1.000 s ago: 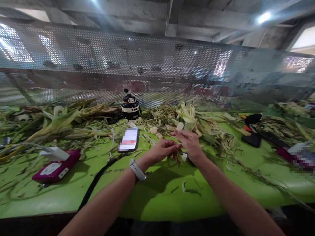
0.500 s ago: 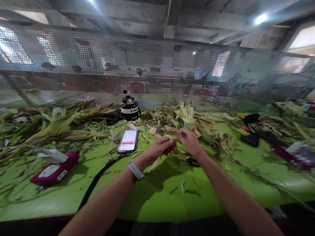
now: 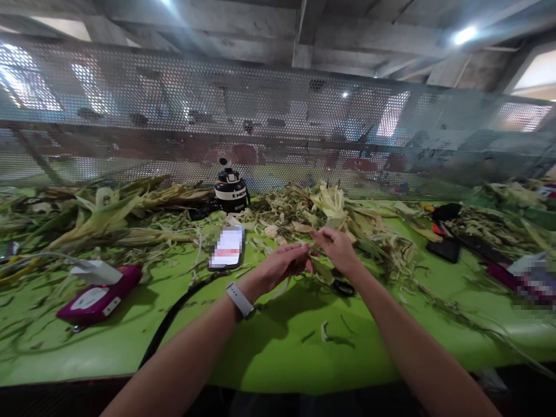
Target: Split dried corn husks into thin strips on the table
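Close together over the green tabletop, both hands work at pale green corn husk strips. My left hand, with a white-banded watch on its wrist, has its fingers closed around one end of the husk. Thumb and fingertips of my right hand are pinched on the husk just to the right. The fingers partly hide where the strips meet. Black scissors handles lie under the right wrist. Behind the hands rises a heap of dried husk shreds, with a larger pale husk bundle.
A phone and a black bottle stand left of centre. The purple power strip with a white charger sits at left, near a black cable. More husks lie at far left. Perforated metal sheeting borders the table's back.
The fingers of my left hand have straightened a little along the husk. My right hand is nearly in place, and more of the scissors handles shows. The view has shifted slightly.
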A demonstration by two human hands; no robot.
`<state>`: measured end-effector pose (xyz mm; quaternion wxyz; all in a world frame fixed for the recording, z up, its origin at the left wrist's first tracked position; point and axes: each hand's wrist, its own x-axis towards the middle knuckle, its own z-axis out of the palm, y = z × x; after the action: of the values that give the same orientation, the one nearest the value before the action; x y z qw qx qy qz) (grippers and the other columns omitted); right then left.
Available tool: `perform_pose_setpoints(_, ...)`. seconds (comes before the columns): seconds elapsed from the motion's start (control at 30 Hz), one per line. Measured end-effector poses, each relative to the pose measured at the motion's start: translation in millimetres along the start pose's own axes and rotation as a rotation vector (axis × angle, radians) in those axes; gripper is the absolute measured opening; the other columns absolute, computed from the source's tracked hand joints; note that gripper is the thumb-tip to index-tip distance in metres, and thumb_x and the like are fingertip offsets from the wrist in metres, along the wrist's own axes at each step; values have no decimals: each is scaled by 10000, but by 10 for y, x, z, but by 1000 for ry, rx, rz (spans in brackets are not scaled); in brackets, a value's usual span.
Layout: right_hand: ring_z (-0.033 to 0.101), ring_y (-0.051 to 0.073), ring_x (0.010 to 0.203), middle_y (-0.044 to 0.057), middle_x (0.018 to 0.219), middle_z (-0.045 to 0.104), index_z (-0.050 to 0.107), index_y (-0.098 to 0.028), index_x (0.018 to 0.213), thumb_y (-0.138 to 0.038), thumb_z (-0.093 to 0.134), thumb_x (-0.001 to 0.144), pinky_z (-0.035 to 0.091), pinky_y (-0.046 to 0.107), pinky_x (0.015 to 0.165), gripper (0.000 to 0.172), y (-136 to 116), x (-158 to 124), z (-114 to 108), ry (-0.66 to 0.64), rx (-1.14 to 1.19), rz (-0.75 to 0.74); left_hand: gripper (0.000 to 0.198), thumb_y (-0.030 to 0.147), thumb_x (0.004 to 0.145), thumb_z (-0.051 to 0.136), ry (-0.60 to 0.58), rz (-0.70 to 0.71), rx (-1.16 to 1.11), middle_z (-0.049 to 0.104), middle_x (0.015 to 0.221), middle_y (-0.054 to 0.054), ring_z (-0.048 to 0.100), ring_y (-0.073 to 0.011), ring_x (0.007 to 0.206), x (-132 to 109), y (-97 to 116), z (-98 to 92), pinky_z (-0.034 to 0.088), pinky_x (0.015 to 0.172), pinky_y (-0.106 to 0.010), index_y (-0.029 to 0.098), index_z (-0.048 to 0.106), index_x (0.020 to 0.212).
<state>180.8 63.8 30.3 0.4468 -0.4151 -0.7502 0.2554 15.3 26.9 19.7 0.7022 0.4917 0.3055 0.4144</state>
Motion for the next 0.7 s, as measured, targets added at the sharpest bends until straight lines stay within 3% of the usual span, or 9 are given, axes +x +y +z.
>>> perform_pose_setpoints(0.13,498,108,587,4,717,581,613,-166,892,-502,649,693,388,229,558,393,-40,6,-116,-234,193,92,307,451,713,649,45,72,-7,572,560,14,430,-62,480,31,-9,-67,279,471,-198,155,568,723)
perform_pose_setpoints(0.2,540,123,649,18,777,614,640,-166,898,-462,699,649,414,245,609,391,-58,6,-159,-289,222,112,310,461,729,631,53,99,17,555,546,25,408,-54,465,42,-12,-89,261,460,-193,158,564,730)
perform_pose_setpoints(0.33,522,122,656,11,705,602,669,-158,734,-459,670,679,401,245,617,306,-57,12,-184,-229,209,52,314,462,748,608,48,94,27,549,539,28,392,-43,453,48,-18,-91,258,460,-186,159,543,695)
perform_pose_setpoints(0.53,405,88,544,-27,585,501,613,-147,694,-460,611,734,334,225,535,315,-45,11,-136,-193,132,62,303,441,749,617,-8,79,48,552,522,27,399,-39,447,32,-20,-70,262,462,-184,153,548,684)
perform_pose_setpoints(0.7,415,100,541,-22,578,487,573,-155,659,-472,584,749,351,236,538,330,-14,9,-43,-122,70,29,279,405,725,657,-52,56,3,572,526,17,460,-52,476,10,-5,-45,318,490,-181,148,562,675)
